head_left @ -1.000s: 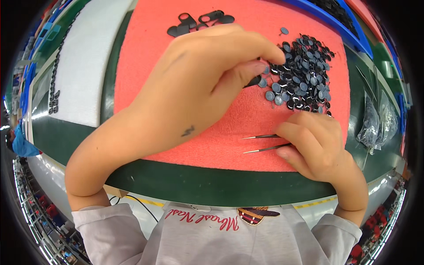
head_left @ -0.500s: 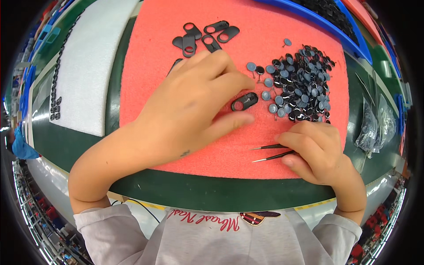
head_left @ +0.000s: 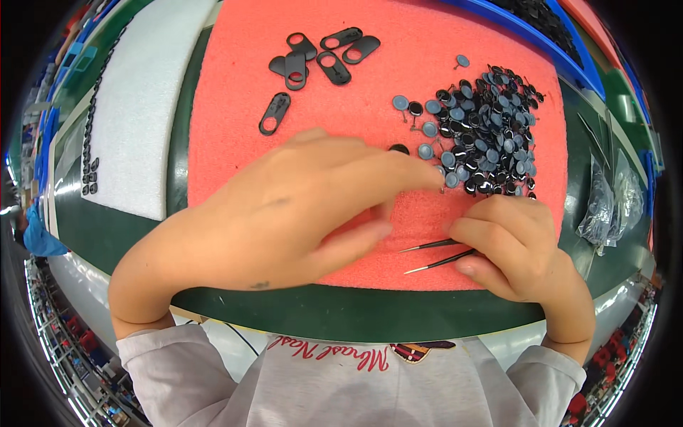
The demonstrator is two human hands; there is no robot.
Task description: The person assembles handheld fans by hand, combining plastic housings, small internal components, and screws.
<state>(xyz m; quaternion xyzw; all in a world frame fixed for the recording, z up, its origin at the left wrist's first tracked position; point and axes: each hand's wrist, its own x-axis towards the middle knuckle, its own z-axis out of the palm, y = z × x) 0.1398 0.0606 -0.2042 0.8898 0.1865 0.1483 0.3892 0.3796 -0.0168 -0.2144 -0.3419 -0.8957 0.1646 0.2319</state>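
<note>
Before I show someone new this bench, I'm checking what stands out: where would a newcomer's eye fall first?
Probably on the heap of small round black and grey-blue pieces, on the right of the coral mat. Next might come the left hand, large across the mat's middle, and the thin tweezers in the right hand, below the heap.

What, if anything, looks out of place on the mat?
Only small things: one disc lies alone off the far-left corner of the pile, and one plate lies apart from the cluster of plates. No damage shows.
</note>
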